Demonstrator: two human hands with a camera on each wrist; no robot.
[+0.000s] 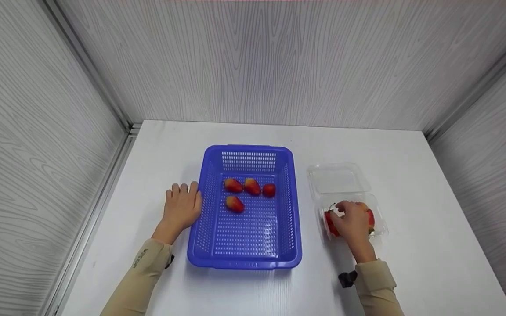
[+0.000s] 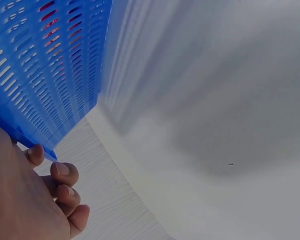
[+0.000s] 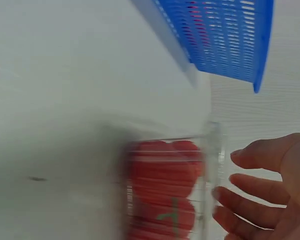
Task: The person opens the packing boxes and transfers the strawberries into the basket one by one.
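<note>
On the left, my left hand (image 1: 182, 205) rests against the left rim of a blue plastic basket (image 1: 245, 264), its fingers loosely bent. The left wrist view shows its fingers (image 2: 66, 169) by the rim, some curling below it. Several strawberries, including one strawberry (image 1: 235, 204), lie in the basket's far half. Over a clear plastic clamshell box (image 1: 380, 226) hovers my right hand (image 1: 353, 223), with thumb and fingers apart and nothing visible between them. Red strawberries (image 3: 165, 175) with green leaves sit inside that box, partly hidden by the hand in the head view.
The box's transparent lid (image 1: 338, 179) lies folded back on the far side. Basket and box stand on a white table (image 1: 428, 245), with a gap between them. Grey wood-patterned panels (image 1: 253, 61) rise behind and at both sides.
</note>
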